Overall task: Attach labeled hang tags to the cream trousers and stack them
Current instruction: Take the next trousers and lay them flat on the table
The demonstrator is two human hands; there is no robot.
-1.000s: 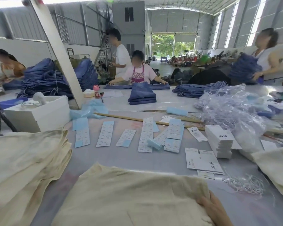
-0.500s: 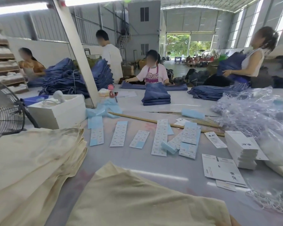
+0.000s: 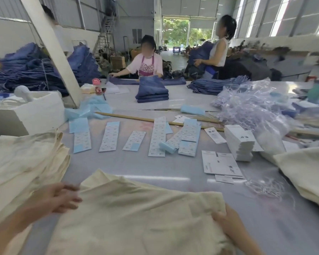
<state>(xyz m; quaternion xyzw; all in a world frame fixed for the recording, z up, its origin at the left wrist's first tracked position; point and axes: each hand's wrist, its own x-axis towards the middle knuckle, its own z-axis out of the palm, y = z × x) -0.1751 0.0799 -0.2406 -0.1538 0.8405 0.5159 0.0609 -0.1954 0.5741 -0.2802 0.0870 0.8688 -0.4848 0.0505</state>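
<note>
Left hand (image 3: 60,196) motion-blurred — its grip unclear; cream trousers (image 3: 136,218) cut off below.

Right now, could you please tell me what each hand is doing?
Left hand: grips the left edge of the cream trousers.
Right hand: grips their right edge.

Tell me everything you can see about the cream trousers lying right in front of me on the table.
The cream trousers look like soft woven cloth, plain and lightly creased, lying flat on the grey table at the near edge, one folded corner pointing away. The left hand touches their left edge, blurred; the right hand grips their right edge. No hang tag shows on them. A taller stack of cream trousers lies to their left.
</note>
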